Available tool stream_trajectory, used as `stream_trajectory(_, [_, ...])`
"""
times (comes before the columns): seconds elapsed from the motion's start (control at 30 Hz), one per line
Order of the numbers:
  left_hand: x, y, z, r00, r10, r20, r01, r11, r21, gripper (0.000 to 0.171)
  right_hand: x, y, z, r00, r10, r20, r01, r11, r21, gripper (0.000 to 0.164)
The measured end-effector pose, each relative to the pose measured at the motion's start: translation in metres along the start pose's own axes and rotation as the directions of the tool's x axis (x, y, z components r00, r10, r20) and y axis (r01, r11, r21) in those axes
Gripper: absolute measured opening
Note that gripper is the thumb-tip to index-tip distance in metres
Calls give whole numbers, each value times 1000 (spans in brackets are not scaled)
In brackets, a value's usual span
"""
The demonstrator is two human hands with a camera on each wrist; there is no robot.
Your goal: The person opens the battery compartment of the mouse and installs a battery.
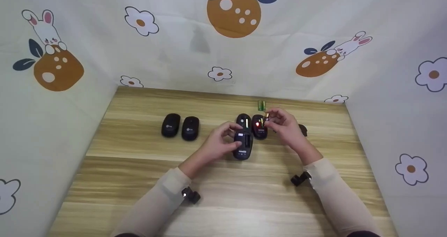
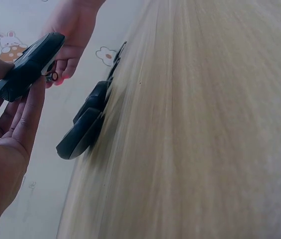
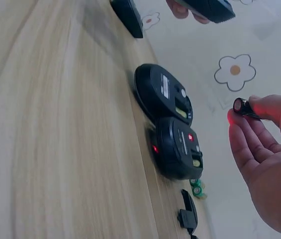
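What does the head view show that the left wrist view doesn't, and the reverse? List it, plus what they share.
Only the head view: the green batteries, the sleeves and the dark slot in the held mouse.

Only the left wrist view: a red glow on the right hand.

Both: the left hand gripping the held mouse, the right hand pinching a battery, the table and patterned wall.

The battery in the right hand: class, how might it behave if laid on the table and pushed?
The battery would probably roll if pushed sideways, being cylindrical. It looks stiff: no bend shows where the right hand pinches it. Its shiny casing may also be somewhat slippery.
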State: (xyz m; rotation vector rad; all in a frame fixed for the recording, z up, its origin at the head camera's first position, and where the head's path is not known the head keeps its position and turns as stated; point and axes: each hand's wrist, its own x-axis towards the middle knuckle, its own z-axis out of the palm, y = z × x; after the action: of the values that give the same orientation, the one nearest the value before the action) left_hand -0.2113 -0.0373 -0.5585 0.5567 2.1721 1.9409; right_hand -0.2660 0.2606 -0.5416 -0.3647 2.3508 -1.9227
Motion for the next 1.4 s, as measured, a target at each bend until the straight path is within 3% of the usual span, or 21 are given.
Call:
stream_trajectory(0.27, [1, -2, 0, 1000, 17, 7, -17, 1000, -14, 48, -15, -17, 10, 998, -52, 36, 50, 997, 57, 33])
stream_trajectory(0.7, [2, -3, 1, 999, 45, 0, -45, 999, -7, 47, -33, -45, 29, 988, -143, 67, 141, 990, 34, 25])
stream_trajectory(1.03, [1, -2, -1, 999, 38, 9, -37, 999, -9, 46, -38, -48, 46, 981, -162, 107, 155, 986, 68, 21])
stream_trajectory(1.4, [2, -6, 0, 997, 80, 7, -80, 997, -2, 46, -37, -45, 50, 965, -223, 139, 230, 972, -42, 13])
